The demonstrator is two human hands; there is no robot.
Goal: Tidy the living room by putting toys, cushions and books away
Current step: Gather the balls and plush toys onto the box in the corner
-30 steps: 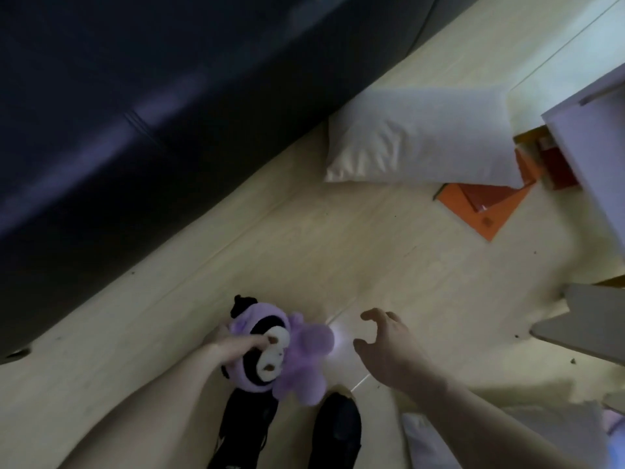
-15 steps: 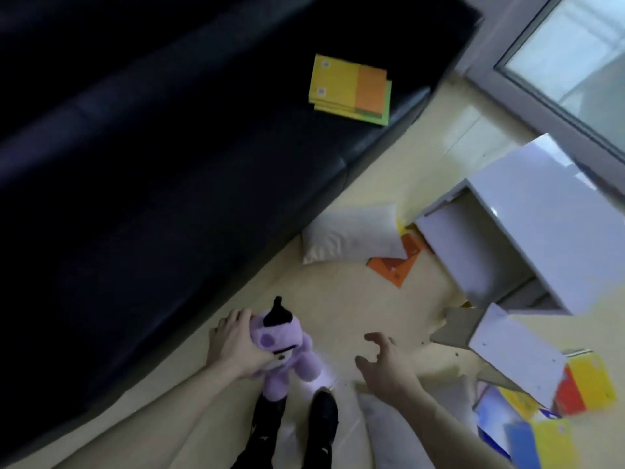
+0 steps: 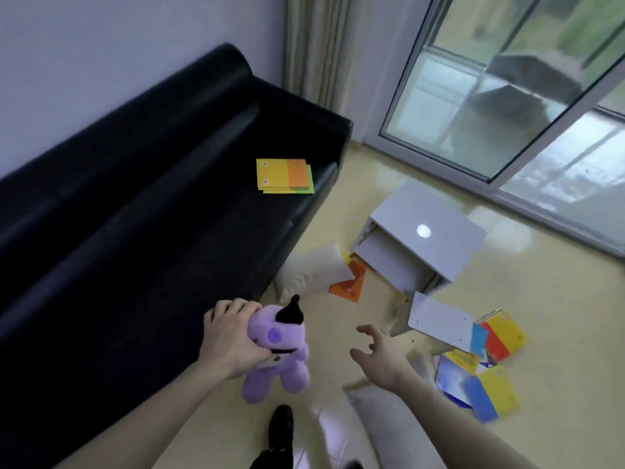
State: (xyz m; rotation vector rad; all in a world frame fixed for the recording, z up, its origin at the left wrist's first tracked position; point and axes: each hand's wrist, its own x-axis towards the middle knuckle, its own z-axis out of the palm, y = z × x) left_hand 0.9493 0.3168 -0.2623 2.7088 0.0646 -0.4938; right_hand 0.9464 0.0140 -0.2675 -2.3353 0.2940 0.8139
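Far left, black sofa [image 3: 142,211] along the wall, bearing a neat stack of yellow-and-orange books [image 3: 284,176] on its seat, probably a collecting spot. Next, left hand [image 3: 230,340] wrapped round the head of a purple plush toy [image 3: 275,353], lifted clear of the floor with legs dangling, seemingly for carrying off; right hand [image 3: 382,355] spread, gripping nothing, likely for balance. Further right, white cushion [image 3: 313,275] against the sofa base, toppled white cabinet [image 3: 422,235], loose bright books [image 3: 487,384] strewn across the floor, apparently awaiting pickup.
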